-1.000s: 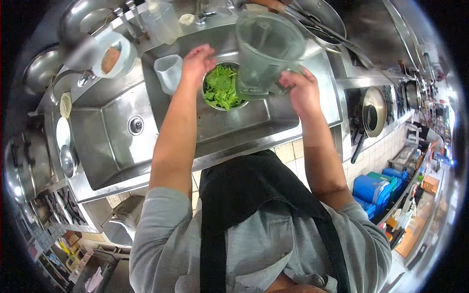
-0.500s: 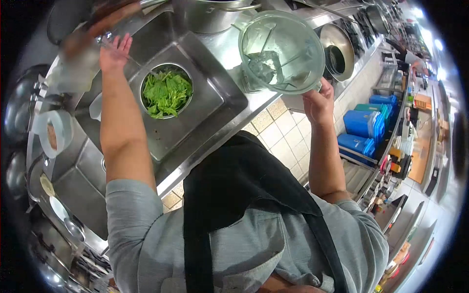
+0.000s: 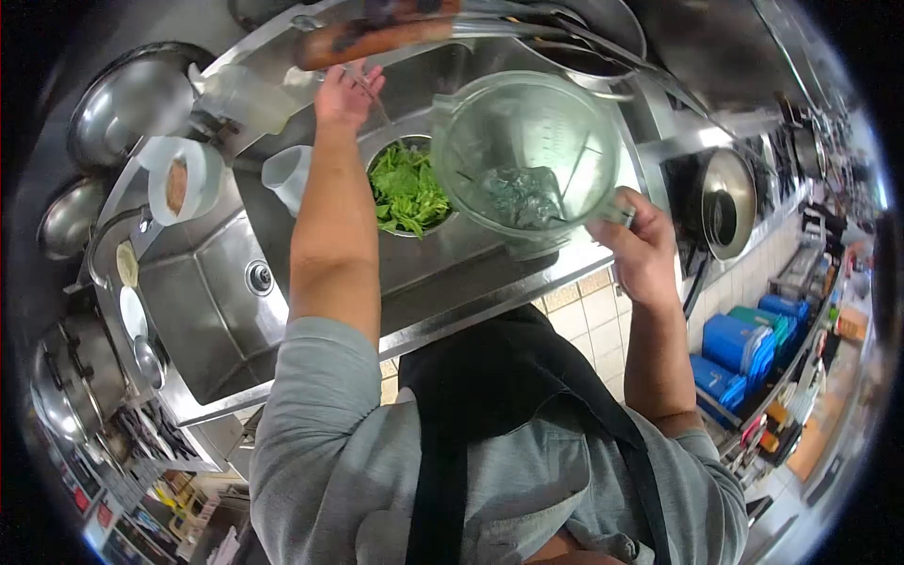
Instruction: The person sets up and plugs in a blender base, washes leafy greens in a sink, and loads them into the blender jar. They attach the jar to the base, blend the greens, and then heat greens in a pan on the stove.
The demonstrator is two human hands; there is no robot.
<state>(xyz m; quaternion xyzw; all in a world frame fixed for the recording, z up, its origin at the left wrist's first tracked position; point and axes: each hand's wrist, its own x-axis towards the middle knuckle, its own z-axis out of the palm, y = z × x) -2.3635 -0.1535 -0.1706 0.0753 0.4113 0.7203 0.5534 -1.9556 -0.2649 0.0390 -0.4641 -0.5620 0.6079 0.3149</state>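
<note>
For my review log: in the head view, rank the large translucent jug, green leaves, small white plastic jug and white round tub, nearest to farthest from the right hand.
From the right hand:
1. Large translucent jug, in its grip
2. Green leaves, to the left
3. Small white plastic jug, farther left
4. White round tub, farthest left

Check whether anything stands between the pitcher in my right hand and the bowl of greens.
Nothing solid visibly stands between the pitcher in the right hand and the bowl; the pitcher overlaps the bowl's right side in this view. A thin blurred streak runs from the left hand toward the bowl's rim.
</note>
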